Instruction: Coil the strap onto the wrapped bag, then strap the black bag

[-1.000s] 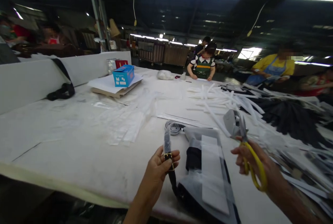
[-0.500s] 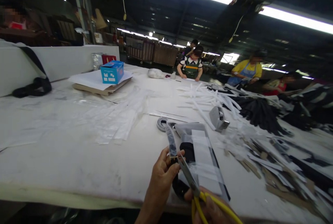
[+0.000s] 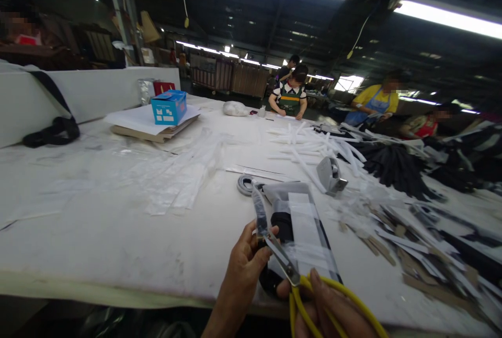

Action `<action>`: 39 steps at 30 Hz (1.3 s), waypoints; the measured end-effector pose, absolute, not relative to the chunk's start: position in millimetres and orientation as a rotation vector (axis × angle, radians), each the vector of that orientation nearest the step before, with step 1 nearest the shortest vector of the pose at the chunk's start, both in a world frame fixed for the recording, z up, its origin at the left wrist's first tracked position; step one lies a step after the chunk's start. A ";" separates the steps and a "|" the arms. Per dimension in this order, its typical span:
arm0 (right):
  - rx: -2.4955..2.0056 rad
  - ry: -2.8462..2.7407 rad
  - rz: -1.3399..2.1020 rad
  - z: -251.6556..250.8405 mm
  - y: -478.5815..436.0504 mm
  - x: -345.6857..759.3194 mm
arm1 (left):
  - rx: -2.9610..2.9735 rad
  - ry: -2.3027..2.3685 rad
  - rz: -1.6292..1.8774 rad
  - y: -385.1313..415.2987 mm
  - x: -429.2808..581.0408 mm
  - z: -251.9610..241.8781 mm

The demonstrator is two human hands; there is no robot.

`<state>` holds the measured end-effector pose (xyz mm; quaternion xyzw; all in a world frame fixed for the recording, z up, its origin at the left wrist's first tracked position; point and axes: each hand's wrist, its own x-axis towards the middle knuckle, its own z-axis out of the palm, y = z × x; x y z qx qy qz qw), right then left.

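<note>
Pinching the wrapped strap above the near edge of the worktop, the left hand sits so close to the scissors gripped in the right hand that a slip could nick skin or strap

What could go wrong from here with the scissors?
The scissors point toward the left hand, so a slip might nick it. They also reach to, or very near, the strap that this hand pinches, so a careless cut could scratch or nick that too.
</note>
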<state>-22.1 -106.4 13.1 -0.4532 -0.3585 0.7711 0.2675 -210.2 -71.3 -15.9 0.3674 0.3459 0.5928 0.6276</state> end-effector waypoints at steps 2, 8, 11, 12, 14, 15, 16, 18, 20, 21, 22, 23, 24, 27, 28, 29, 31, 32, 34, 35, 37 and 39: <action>-1.195 -0.949 2.100 11.5 -104.0 -22.8 | 0.855 0.806 1.371 -70.2 -209.9 -17.3; -1.184 -0.870 2.103 9.7 -103.4 -21.2 | 0.848 0.774 1.336 -68.1 -214.0 -18.3; -1.161 -0.831 2.115 7.3 -101.4 -21.5 | 0.860 0.783 1.335 -68.1 -213.8 -19.1; -1.159 -0.851 2.114 6.8 -100.6 -22.4 | 0.863 0.783 1.343 -68.0 -213.0 -19.3; -1.160 -0.975 2.086 6.7 -99.7 -25.7 | 0.854 0.775 1.361 -67.6 -210.4 -19.1; -1.157 -1.088 2.037 7.0 -99.7 -28.3 | 0.841 0.773 1.365 -67.4 -208.7 -18.7; -1.151 -1.208 1.959 7.2 -100.0 -31.4 | 0.825 0.779 1.365 -67.3 -206.9 -18.1; -1.123 -1.395 1.832 6.5 -101.0 -38.9 | 0.787 0.801 1.350 -67.5 -203.4 -16.6; -1.086 -1.395 1.798 2.9 -102.0 -46.8 | 0.747 0.825 1.329 -68.2 -200.6 -15.3; -1.069 -1.334 1.828 -0.4 -102.2 -50.4 | 0.727 0.829 1.321 -68.7 -199.9 -14.9; -1.054 -1.263 1.872 -4.6 -102.0 -53.6 | 0.707 0.828 1.317 -69.2 -199.6 -14.7; -1.041 -1.202 1.911 -9.6 -101.6 -56.4 | 0.689 0.823 1.317 -69.7 -199.7 -14.7; -1.030 -1.162 1.931 -15.3 -100.8 -58.8 | 0.675 0.816 1.319 -70.1 -200.1 -14.7; -1.022 -1.158 1.911 -32.0 -97.5 -64.8 | 0.678 0.787 1.321 -71.3 -202.1 -14.7; -1.027 -1.166 1.889 -36.4 -96.6 -66.7 | 0.687 0.779 1.323 -71.7 -202.5 -14.6; -1.032 -1.174 1.877 -39.7 -96.0 -68.6 | 0.692 0.771 1.326 -72.1 -202.8 -14.6; -1.047 -1.159 1.870 -43.0 -96.0 -72.2 | 0.693 0.764 1.340 -72.4 -203.3 -15.1; -1.053 -1.136 1.859 -43.1 -96.3 -73.6 | 0.690 0.763 1.345 -72.3 -203.6 -15.8; -1.050 -1.083 1.868 -40.9 -96.9 -74.7 | 0.697 0.756 1.346 -71.6 -205.2 -17.9; -1.042 -1.064 1.891 -38.8 -96.7 -74.4 | 0.711 0.748 1.339 -71.1 -206.4 -18.9; -1.025 -1.055 1.960 -33.2 -94.4 -72.9 | 0.764 0.721 1.314 -70.2 -209.6 -19.7; -0.997 -1.004 2.080 -25.4 -89.5 -71.8 | 0.846 0.699 1.286 -69.7 -212.8 -18.2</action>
